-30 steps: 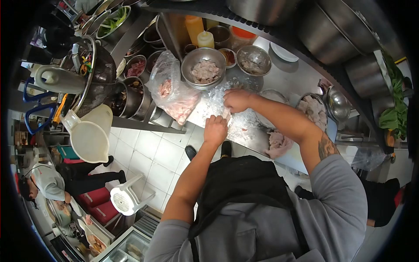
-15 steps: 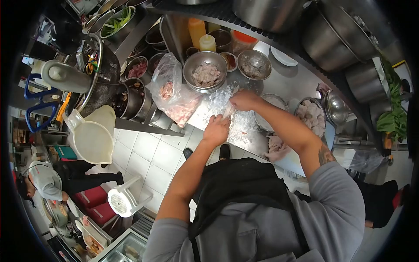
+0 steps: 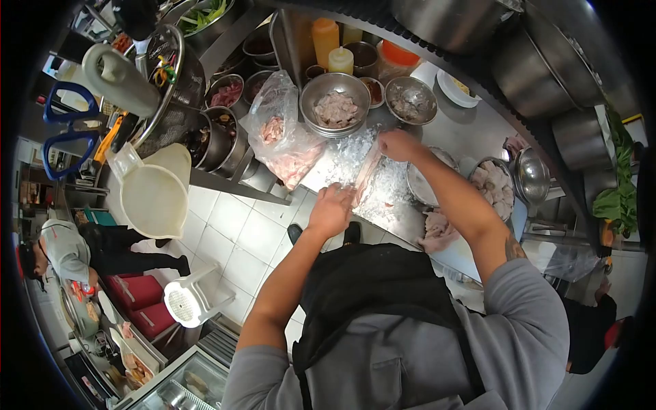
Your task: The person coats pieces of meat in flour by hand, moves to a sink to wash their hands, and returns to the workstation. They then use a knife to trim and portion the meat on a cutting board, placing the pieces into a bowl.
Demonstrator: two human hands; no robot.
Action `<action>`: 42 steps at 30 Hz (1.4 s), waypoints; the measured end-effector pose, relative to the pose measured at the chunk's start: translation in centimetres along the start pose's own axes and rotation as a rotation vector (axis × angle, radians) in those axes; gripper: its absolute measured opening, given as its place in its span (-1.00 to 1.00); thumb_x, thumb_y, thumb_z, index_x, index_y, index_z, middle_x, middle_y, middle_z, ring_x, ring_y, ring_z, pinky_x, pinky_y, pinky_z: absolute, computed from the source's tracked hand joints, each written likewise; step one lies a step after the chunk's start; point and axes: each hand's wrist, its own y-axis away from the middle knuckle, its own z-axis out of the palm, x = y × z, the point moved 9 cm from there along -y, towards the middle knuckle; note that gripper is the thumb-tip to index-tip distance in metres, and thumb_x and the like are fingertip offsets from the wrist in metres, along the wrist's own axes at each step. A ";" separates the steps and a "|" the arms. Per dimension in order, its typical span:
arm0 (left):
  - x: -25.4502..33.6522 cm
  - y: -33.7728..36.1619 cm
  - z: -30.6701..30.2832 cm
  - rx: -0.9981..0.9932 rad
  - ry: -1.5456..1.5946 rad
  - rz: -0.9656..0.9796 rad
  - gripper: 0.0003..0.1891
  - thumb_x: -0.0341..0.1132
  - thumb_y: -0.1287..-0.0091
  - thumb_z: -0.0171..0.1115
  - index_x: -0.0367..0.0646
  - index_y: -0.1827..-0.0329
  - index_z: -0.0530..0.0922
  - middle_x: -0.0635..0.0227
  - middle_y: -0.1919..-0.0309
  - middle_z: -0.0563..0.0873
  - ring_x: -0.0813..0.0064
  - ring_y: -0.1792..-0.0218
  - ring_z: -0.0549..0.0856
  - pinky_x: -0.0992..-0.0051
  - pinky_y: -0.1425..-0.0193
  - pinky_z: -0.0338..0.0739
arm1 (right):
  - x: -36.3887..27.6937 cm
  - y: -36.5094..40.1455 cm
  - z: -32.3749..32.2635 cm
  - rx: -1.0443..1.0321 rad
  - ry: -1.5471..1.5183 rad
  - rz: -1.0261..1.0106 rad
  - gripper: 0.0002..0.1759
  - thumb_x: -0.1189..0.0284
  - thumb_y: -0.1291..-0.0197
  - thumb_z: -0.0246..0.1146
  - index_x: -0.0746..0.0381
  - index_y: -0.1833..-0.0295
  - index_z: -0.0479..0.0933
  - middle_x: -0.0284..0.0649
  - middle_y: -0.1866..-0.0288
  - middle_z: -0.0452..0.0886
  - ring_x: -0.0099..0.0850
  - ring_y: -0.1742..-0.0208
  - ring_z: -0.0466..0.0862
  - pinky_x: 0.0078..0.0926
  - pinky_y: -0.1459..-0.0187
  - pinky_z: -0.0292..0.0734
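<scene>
Taking the strip of pale meat [image 3: 369,172] as the clock's centre, with 12 at the top of the view, it lies slanted on the steel bench [image 3: 456,124] among scattered white powder [image 3: 350,149]. The right hand [image 3: 400,145], at 1 o'clock, has its grip clenched on the strip's upper end. The left hand [image 3: 331,208], between 7 and 8, puts its fingertips at the lower end; whether its grip pinches the meat or only rests against it I cannot tell. A stack of steel bowls [image 3: 309,117] stands at 11, the top one holding pieces of meat [image 3: 335,108], with squeeze bottles [image 3: 340,61] behind it. A smaller bowl [image 3: 411,100] sits at 1. At 9 a clear plastic bag [image 3: 290,154] holds more pinkish meat. A shallow round dish [image 3: 418,186], partly hidden by the right forearm, is just beside at 3; beyond it stands a bowl heaped with pale pieces [image 3: 492,188]. Pink meat [image 3: 437,231] lies between 4 and 5. Well apart, a white stool [image 3: 186,303] stands on the floor at 8.
</scene>
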 end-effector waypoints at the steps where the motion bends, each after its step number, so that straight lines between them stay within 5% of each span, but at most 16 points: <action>1: 0.6 0.0 -0.2 0.050 -0.003 0.031 -0.59 -0.30 -0.25 0.21 -0.16 -0.18 0.63 0.35 -0.18 0.66 0.15 -0.36 0.42 0.11 -0.40 0.26 | -0.1 -0.1 1.3 -0.022 0.029 -0.054 -0.80 0.45 -0.11 0.22 0.24 0.18 0.68 -0.04 0.02 0.71 -0.05 -0.03 0.69 -0.11 -0.03 0.59; 5: 0.4 0.5 1.0 -0.106 -0.039 0.033 -0.57 -0.30 -0.27 0.20 -0.15 -0.22 0.61 0.34 -0.20 0.65 0.15 -0.36 0.42 0.11 -0.42 0.25 | 0.5 -0.5 1.2 0.077 0.157 0.058 -0.80 0.44 -0.11 0.20 0.27 0.19 0.65 -0.02 0.07 0.71 -0.03 -0.03 0.66 -0.13 -0.05 0.58; 7: 0.1 0.7 0.3 -0.128 -0.049 -0.012 -0.55 -0.31 -0.26 0.20 -0.14 -0.24 0.60 0.34 -0.21 0.65 0.16 -0.35 0.42 0.11 -0.42 0.25 | -4.1 1.6 -2.2 0.126 0.112 0.140 -0.80 0.45 -0.11 0.18 0.29 0.19 0.63 0.00 0.08 0.70 -0.04 -0.03 0.65 -0.13 -0.06 0.58; 10: 0.7 0.8 0.1 -0.007 -0.037 0.052 -0.58 -0.33 -0.25 0.20 -0.13 -0.20 0.63 0.36 -0.21 0.64 0.16 -0.36 0.42 0.10 -0.42 0.25 | -6.7 3.1 2.8 -0.006 0.006 0.144 -0.79 0.46 -0.11 0.18 0.29 0.16 0.61 0.02 0.10 0.69 -0.03 -0.04 0.64 -0.12 -0.08 0.56; 13: 0.4 1.2 0.6 -0.074 -0.048 0.055 -0.60 -0.33 -0.24 0.20 -0.13 -0.16 0.65 0.39 -0.22 0.64 0.17 -0.35 0.41 0.10 -0.42 0.25 | -8.5 5.7 2.5 0.210 0.002 0.114 -0.79 0.48 -0.12 0.16 0.29 0.15 0.60 0.02 0.11 0.67 -0.02 -0.06 0.62 -0.10 -0.08 0.55; 19: 0.5 0.8 0.5 -0.191 -0.053 0.028 -0.61 -0.30 -0.25 0.20 -0.06 -0.16 0.66 0.40 -0.24 0.64 0.17 -0.39 0.38 0.13 -0.44 0.23 | -9.6 8.6 1.7 0.214 -0.110 0.021 -0.77 0.48 -0.13 0.19 0.28 0.09 0.60 0.03 0.10 0.66 0.01 -0.08 0.60 -0.08 -0.09 0.53; 22: 0.8 -0.3 -1.4 -0.053 0.045 -0.043 -0.64 -0.26 -0.25 0.26 -0.07 -0.12 0.68 0.34 -0.14 0.69 0.18 -0.23 0.48 0.15 -0.29 0.34 | -3.8 12.6 -4.3 0.371 -0.228 0.330 -0.66 0.46 -0.14 0.20 0.30 -0.04 0.63 0.06 0.01 0.68 0.04 -0.13 0.61 -0.06 -0.14 0.53; 27: 8.1 -7.4 -4.8 0.174 0.168 0.165 -0.70 -0.22 -0.27 0.27 -0.09 -0.01 0.71 0.30 0.07 0.74 0.17 -0.03 0.57 0.21 -0.15 0.41 | 4.4 17.3 -2.4 -0.339 0.198 0.601 -0.65 0.32 -0.18 0.25 0.24 -0.02 0.69 0.04 -0.07 0.68 0.04 -0.15 0.62 -0.14 -0.17 0.54; 31: 13.7 -15.8 1.4 -0.167 -0.236 0.299 -0.73 -0.22 -0.28 0.22 -0.08 0.05 0.75 0.33 0.12 0.77 0.27 -0.05 0.59 0.21 -0.17 0.37 | 1.8 18.4 -2.4 -0.269 0.343 0.453 -0.62 0.11 -0.17 0.33 0.18 0.10 0.75 -0.08 -0.03 0.70 -0.12 -0.18 0.57 -0.22 -0.22 0.43; 35: 14.2 -18.8 8.6 -0.337 -0.500 0.363 -0.73 -0.25 -0.27 0.19 -0.08 0.08 0.77 0.26 0.03 0.77 0.28 -0.09 0.61 0.22 -0.19 0.35 | 4.1 17.9 1.1 -0.176 0.346 0.474 -0.74 0.30 -0.05 0.31 0.19 0.21 0.76 -0.11 -0.05 0.69 -0.14 -0.18 0.55 -0.25 -0.22 0.42; 36: 14.3 -19.1 9.3 -0.352 -0.460 0.358 -0.72 -0.25 -0.29 0.16 -0.09 0.07 0.76 0.23 0.01 0.77 0.27 -0.12 0.60 0.23 -0.20 0.34 | 3.6 18.3 -0.2 -0.033 0.267 0.503 -0.78 0.39 0.01 0.28 0.24 0.27 0.75 -0.08 -0.03 0.69 -0.13 -0.16 0.56 -0.22 -0.15 0.49; 39: 13.9 -19.4 10.8 -0.424 -0.311 0.344 -0.70 -0.26 -0.33 0.09 -0.13 0.04 0.75 0.17 -0.05 0.75 0.24 -0.19 0.56 0.24 -0.23 0.32 | 4.5 17.5 1.4 -0.045 0.198 0.391 -0.77 0.41 0.00 0.27 0.26 0.25 0.74 -0.07 0.00 0.67 -0.12 -0.14 0.57 -0.20 -0.08 0.54; 42: 13.5 -19.7 9.9 -0.409 -0.197 0.310 -0.67 -0.27 -0.36 0.04 -0.17 0.01 0.72 0.14 -0.14 0.70 0.23 -0.29 0.50 0.23 -0.28 0.30 | 5.1 18.4 -0.4 -0.018 -0.018 0.532 -0.73 0.41 -0.01 0.25 0.26 0.20 0.73 -0.07 0.02 0.66 -0.11 -0.15 0.56 -0.20 -0.12 0.51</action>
